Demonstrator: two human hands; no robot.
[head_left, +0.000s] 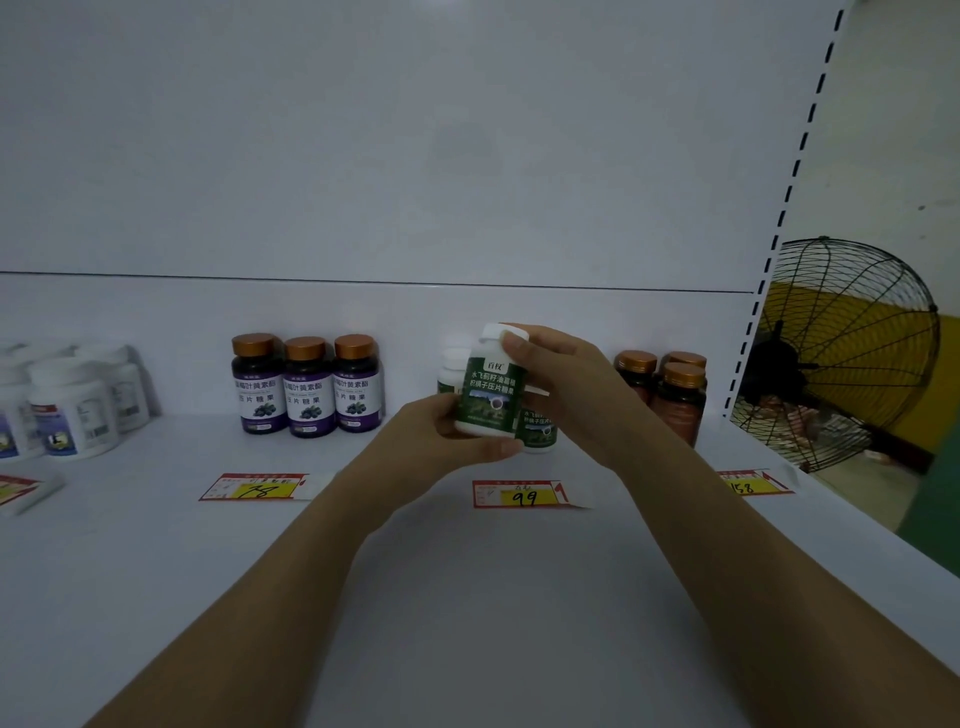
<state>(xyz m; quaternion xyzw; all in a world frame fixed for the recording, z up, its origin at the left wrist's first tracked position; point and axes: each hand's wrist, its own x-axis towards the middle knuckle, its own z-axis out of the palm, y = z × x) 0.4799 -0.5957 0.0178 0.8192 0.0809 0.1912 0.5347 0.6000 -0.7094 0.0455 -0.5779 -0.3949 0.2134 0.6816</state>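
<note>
Forearms reach in from the bottom edge over the white shelf (467, 597), meeting in the middle of the view. The left hand (441, 431) cups the base of the green-label bottle (491, 395), its thumb laid across the lower front edge and its fingers curled round behind, so the weight sits in the palm. The right hand (561, 384) comes in from the side and pinches the white cap between thumb and curled fingers, probably to steady or turn the bottle. The bottle is lifted clear of the shelf, nearly upright, label turned toward the camera (a hold that suits reading or checking the front). Below it, at the shelf's front, lies the yellow price tag marked 99 (519, 494), with another tag marked 78 (254, 487) to the left and a third tag (748, 483) to the right; each tag fronts its own group of goods. Just behind the hands stand two more matching bottles (540, 428), which suggests the held one belongs in that cluster. Farther left, three purple-label bottles (310, 387) stand in a tight row with labels forward, and beyond them are white tubs (72, 410). On the right are brown bottles with copper caps (675, 395). Behind all stands the plain back panel (415, 182), and past the shelf's end a caged fan (841, 353).
</note>
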